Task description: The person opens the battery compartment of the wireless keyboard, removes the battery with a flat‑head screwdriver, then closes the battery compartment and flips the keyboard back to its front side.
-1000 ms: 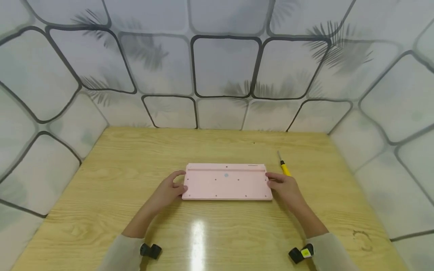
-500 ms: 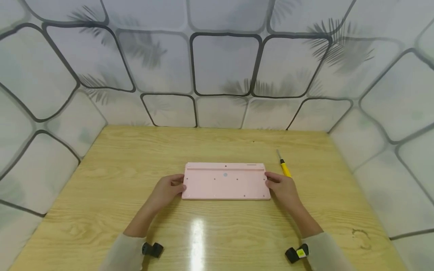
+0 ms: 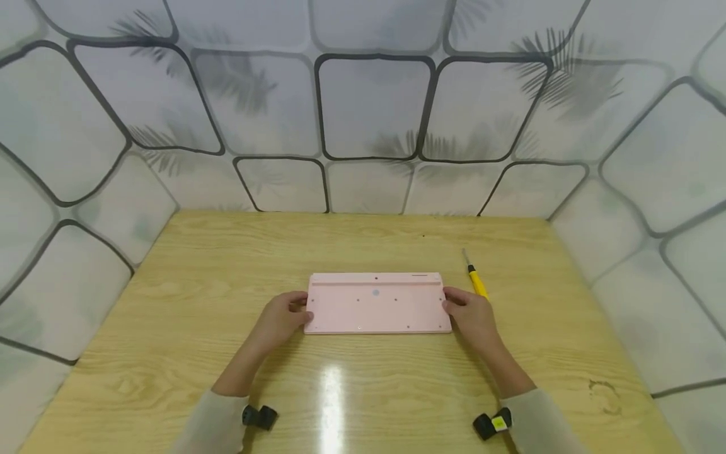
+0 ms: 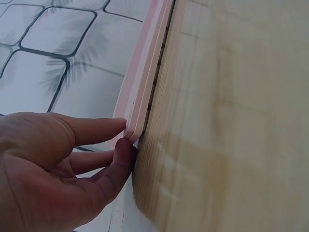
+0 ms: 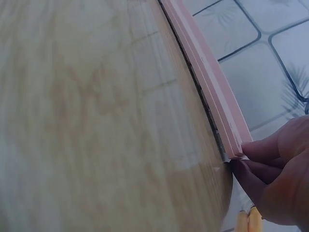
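A flat pink keyboard (image 3: 376,312) lies underside up in the middle of the table, with several small screws and a round pale spot on its back. My left hand (image 3: 282,320) pinches its left end; in the left wrist view, the thumb (image 4: 104,129) is on the upper face and a fingertip (image 4: 124,152) at the lower edge. At the opposite end, my right hand (image 3: 473,317) pinches the short side the same way, as the right wrist view shows with its thumb (image 5: 263,147). The keys face down and are hidden.
Just beyond my right hand lies a screwdriver (image 3: 478,284) with a yellow handle, its shaft pointing away. The wooden table (image 3: 170,353) is bounded by patterned walls (image 3: 368,107) at the back and both sides. A dark stain (image 3: 605,397) marks the right front.
The keyboard appears slightly further left, partly with a small view shift. My left fingers have drawn closer together at its end, and my right forearm has moved a little inward.
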The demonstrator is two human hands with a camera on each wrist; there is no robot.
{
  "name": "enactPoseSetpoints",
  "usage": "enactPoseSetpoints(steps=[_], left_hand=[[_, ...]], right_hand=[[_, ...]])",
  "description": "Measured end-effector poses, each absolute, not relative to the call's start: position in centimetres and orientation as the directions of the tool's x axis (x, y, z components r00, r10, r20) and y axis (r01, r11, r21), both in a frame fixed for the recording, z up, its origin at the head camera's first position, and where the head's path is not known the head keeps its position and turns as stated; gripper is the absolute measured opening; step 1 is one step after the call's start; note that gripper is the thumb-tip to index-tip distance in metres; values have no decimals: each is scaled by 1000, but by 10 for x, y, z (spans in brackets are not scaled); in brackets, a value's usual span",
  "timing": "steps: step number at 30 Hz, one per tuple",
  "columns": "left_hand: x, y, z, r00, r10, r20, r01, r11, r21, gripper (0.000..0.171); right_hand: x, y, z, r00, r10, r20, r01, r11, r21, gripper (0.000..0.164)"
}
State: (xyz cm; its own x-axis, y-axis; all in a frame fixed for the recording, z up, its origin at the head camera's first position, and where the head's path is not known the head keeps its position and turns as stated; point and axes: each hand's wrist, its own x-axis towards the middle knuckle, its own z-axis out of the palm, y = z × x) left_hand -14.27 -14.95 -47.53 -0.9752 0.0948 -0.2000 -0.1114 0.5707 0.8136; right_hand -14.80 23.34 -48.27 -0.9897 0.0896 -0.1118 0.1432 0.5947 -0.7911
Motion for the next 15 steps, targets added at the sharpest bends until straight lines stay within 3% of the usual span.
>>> enactPoseSetpoints(steps=[15], left_hand=[[-143,-154,-478,-971,128,-201,-97,559,823,54]], right_hand=[[-144,228,-481,-992,98,-84,127,624,-771,39]])
